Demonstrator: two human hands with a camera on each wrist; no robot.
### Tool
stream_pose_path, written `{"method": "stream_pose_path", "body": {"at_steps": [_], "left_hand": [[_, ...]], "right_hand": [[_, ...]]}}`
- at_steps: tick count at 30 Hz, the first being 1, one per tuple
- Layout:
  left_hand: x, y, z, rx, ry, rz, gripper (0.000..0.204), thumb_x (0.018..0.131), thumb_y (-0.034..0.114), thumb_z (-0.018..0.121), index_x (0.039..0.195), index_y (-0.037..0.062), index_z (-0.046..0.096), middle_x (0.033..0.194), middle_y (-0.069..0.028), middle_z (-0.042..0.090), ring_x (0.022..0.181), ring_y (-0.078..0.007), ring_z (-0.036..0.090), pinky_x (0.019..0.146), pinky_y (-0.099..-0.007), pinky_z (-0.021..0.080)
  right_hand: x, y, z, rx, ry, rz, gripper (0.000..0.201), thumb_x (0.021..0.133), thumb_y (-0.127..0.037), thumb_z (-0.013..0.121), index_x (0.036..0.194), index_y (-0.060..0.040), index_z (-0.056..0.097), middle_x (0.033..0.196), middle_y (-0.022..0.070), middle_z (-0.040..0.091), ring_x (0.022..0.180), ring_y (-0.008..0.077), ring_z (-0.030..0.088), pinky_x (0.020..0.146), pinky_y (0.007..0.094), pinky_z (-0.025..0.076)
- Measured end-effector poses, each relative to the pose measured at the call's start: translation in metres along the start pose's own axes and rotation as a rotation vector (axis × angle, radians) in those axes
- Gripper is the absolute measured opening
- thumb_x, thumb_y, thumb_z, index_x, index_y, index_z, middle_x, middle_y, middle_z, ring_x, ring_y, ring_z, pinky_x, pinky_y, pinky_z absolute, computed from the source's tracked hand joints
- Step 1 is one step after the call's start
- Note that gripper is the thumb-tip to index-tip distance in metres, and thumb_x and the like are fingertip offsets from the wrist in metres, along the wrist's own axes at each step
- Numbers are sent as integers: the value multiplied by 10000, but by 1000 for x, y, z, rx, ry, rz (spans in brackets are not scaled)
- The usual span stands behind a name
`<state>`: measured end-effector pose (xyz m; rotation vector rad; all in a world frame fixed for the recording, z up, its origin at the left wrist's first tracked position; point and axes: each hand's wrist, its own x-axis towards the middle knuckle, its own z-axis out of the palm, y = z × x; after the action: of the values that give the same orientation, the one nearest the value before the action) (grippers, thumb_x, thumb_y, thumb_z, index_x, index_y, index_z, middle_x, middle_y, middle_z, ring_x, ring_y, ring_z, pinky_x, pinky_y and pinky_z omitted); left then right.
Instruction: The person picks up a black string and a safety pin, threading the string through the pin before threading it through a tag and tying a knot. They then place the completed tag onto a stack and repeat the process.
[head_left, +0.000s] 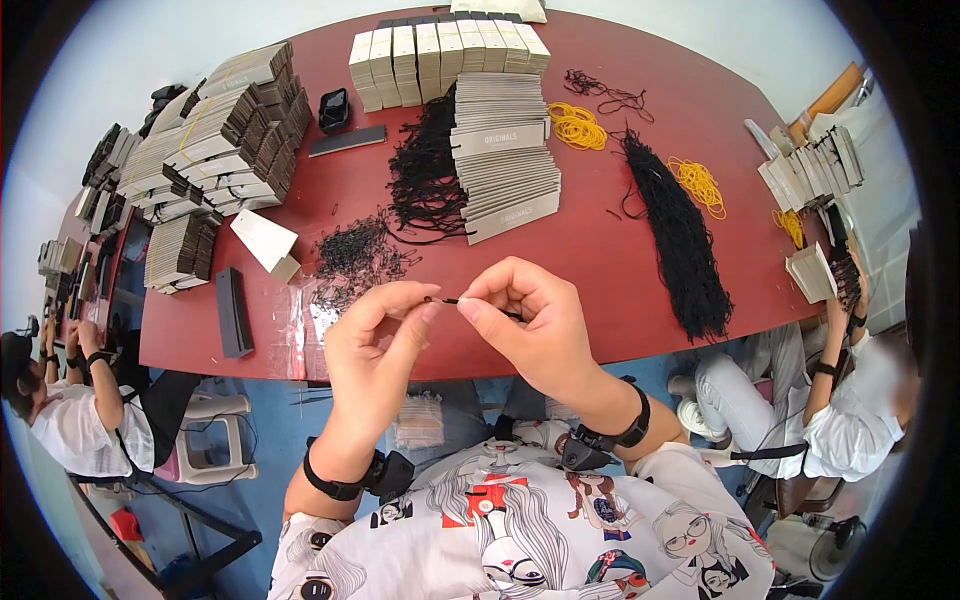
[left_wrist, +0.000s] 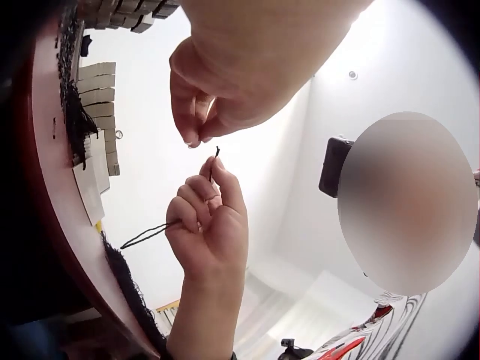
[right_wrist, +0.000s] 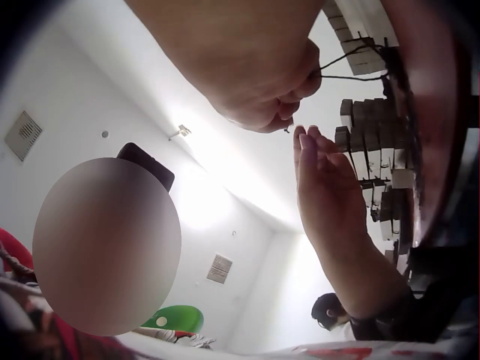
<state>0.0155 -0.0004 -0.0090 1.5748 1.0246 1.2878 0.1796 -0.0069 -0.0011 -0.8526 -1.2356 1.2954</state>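
Fingers: right hand [head_left: 535,325] thumb and index pinch a thin black cord [head_left: 462,301] near its tip; other fingers curled loosely. Left hand [head_left: 375,345] thumb and forefinger close on the cord's other end, pinching it or a tiny piece on it; too small to tell which. The cord sits in the air between both hands, above the near edge of the dark red oval table [head_left: 640,290], not touching it. Left wrist view: the cord's tail [left_wrist: 146,235] trails out below the right fist. Judgement: cord is very light, limp, slightly fuzzy, not fragile; best held close to the stiff tip, since anything further back flops. On the table: stacked grey-beige paper tags [head_left: 505,165], bundles of black cords [head_left: 680,235], yellow rubber bands [head_left: 575,125].
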Motion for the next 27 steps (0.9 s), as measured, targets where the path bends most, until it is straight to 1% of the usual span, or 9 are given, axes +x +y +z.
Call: {"method": "stream_pose_path", "body": {"at_steps": [3, 5, 8, 11, 17, 18, 21, 23, 27], "left_hand": [[0, 7, 4, -34, 66, -24, 141, 829, -14, 591, 960, 6, 541, 861, -86, 643, 693, -94, 591, 561, -201, 469], [1, 13, 6, -227, 105, -105, 60, 839, -9, 573, 893, 1, 549, 909, -122, 652, 729, -124, 615, 575, -220, 494], [5, 12, 6, -377, 72, -121, 47, 851, 3, 555, 898, 0, 556, 966, -159, 643, 765, -155, 628, 596, -241, 513], [11, 6, 8, -499, 80, -103, 49, 850, 15, 579, 897, 1, 577, 991, -146, 640, 762, -135, 619, 659, -248, 519], [9, -2, 16, -534, 92, -70, 57, 833, 5, 599, 890, 2, 593, 939, -114, 641, 742, -120, 605, 657, -246, 502], [9, -1, 16, -535, 93, -71, 57, 833, 5, 599, 890, 2, 593, 939, -114, 641, 742, -120, 605, 657, -246, 502], [9, 2, 14, -276, 116, -64, 54, 824, -4, 609, 878, 0, 606, 910, -87, 632, 747, -103, 594, 647, -234, 493], [8, -2, 6, 24, 28, 17, 60, 816, -14, 617, 875, -8, 614, 907, -74, 622, 759, -91, 586, 637, -227, 505], [6, 6, 9, -97, 129, -8, 51, 808, -14, 619, 856, -15, 603, 888, -84, 617, 690, -91, 566, 580, -221, 506]], "right_hand": [[-1, 2, -1, -34, 15, -30, 74, 849, -47, 599, 893, -1, 561, 788, -3, 588, 706, 11, 511, 622, 165, 417], [-1, 2, -2, -54, 17, -46, 81, 858, -61, 589, 891, 5, 556, 792, 6, 603, 729, 19, 531, 636, 175, 435], [3, 4, 0, 5, 40, -38, 83, 867, -71, 587, 895, 2, 558, 785, 2, 599, 715, 16, 522, 618, 169, 421], [8, 6, 6, 98, 57, -58, 95, 878, -91, 583, 902, -2, 560, 779, -4, 593, 694, 13, 509, 597, 164, 405], [9, 8, 14, 142, 70, -95, 106, 890, -105, 568, 917, -5, 549, 769, -13, 583, 682, 10, 498, 581, 167, 394], [8, 9, 14, 121, 89, -92, 99, 892, -99, 562, 914, -5, 543, 767, -13, 580, 682, 10, 497, 579, 167, 393], [9, 11, 12, 47, 110, -102, 83, 893, -84, 553, 906, -6, 532, 759, -16, 571, 673, 7, 492, 572, 166, 390], [9, 12, 11, -5, 111, -114, 74, 892, -76, 550, 901, -7, 527, 753, -19, 565, 665, 6, 487, 568, 164, 388], [6, 12, 8, 40, 134, -124, 67, 878, -69, 567, 879, -16, 526, 735, -27, 554, 644, -2, 470, 555, 155, 374]]}}
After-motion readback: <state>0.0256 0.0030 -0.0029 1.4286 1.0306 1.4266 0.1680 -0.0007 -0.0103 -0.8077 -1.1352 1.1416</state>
